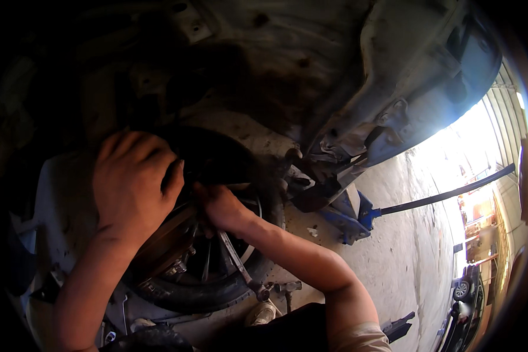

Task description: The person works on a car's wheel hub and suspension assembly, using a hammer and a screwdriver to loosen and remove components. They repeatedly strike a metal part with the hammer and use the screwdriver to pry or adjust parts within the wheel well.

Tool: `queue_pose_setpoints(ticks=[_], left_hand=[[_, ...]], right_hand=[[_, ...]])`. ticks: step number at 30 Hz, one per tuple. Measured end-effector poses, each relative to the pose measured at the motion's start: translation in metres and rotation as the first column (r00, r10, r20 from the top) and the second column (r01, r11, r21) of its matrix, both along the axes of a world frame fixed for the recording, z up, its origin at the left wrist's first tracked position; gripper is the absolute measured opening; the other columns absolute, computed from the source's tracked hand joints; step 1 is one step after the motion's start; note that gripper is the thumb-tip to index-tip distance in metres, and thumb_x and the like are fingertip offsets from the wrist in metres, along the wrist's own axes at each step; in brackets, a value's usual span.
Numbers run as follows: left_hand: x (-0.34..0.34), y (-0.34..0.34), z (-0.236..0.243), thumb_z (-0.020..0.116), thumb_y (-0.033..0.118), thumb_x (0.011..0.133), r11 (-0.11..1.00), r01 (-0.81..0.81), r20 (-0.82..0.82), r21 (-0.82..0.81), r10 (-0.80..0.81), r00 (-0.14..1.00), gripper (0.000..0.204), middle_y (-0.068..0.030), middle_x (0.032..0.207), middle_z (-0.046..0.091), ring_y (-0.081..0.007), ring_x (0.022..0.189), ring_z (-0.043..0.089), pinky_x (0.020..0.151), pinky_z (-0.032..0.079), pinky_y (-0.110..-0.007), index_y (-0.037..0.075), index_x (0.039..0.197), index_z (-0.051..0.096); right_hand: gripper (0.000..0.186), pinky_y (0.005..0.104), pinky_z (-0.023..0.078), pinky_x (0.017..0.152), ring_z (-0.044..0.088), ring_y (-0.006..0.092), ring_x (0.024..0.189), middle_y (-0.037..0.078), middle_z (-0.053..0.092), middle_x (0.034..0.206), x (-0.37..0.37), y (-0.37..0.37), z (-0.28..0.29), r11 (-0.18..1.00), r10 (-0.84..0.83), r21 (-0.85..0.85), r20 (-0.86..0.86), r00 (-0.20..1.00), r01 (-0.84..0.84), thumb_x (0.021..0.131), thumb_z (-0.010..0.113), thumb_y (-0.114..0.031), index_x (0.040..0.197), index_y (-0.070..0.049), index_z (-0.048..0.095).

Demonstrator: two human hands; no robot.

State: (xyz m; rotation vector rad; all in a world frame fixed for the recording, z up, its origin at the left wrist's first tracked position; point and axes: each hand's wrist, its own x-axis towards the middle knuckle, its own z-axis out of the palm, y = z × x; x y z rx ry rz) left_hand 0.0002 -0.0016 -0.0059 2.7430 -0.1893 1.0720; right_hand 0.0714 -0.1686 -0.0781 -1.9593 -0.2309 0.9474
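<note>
Under a car's raised body, my left hand (136, 176) is curled over dark parts above the wheel area; what its fingers hold is hidden. My right hand (220, 206) is lower and to the right, fingers bent among shadowed parts beside a brown disc-like part (164, 237). Just below that hand a long metal wrench (236, 258) runs down toward the front; whether I grip it is unclear. Behind them lies a spoked wheel with a black tyre (188, 300).
The dark car underbody (311, 47) hangs overhead. A blue floor jack (352, 217) with a long handle (440, 193) stands at right on the concrete floor (410, 246). A hammer-like tool (287, 288) and my shoe (261, 314) are low centre. Another car (463, 305) is far right.
</note>
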Motion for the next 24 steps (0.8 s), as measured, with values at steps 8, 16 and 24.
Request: queue_pose_setpoints(ticks=[8, 16, 24], left_hand=[[-0.004, 0.005, 0.003, 0.07, 0.016, 0.08, 1.0, -0.026, 0.003, 0.017, 0.026, 1.0, 0.01, -0.0038, 0.087, 0.066, -0.0257, 0.092, 0.063, 0.091, 0.047, -0.042, 0.007, 0.078, 0.067], [-0.003, 0.005, 0.002, 0.072, 0.018, 0.079, 1.0, -0.018, 0.027, 0.008, 0.018, 0.999, 0.012, -0.0036, 0.087, 0.067, -0.0238, 0.092, 0.063, 0.093, 0.047, -0.041, 0.007, 0.075, 0.068], [-0.003, 0.004, 0.001, 0.071, 0.016, 0.078, 1.0, -0.016, 0.042, -0.004, 0.016, 0.999, 0.01, -0.0034, 0.086, 0.066, -0.0245, 0.092, 0.063, 0.089, 0.046, -0.042, 0.007, 0.076, 0.066]], right_hand=[[0.035, 0.0413, 0.057, 0.071, 0.071, 0.0333, 0.072, 0.023, 0.071, 0.086, 0.012, -0.001, 0.004, 0.983, 0.173, -0.119, 0.337, 0.925, -0.14, 0.102, 0.047, -0.029, 0.114, -0.003, 0.066], [0.028, 0.0452, 0.056, 0.084, 0.069, 0.0397, 0.092, 0.023, 0.071, 0.099, 0.04, -0.013, -0.016, 0.917, 0.4, -0.289, 0.653, 0.643, -0.276, 0.094, 0.053, -0.021, 0.111, -0.006, 0.071], [0.033, 0.0411, 0.052, 0.092, 0.069, 0.0357, 0.102, 0.023, 0.071, 0.103, 0.027, -0.019, -0.044, 0.983, 0.07, 0.108, 0.524, 0.849, -0.147, 0.099, 0.05, -0.023, 0.121, -0.004, 0.067]])
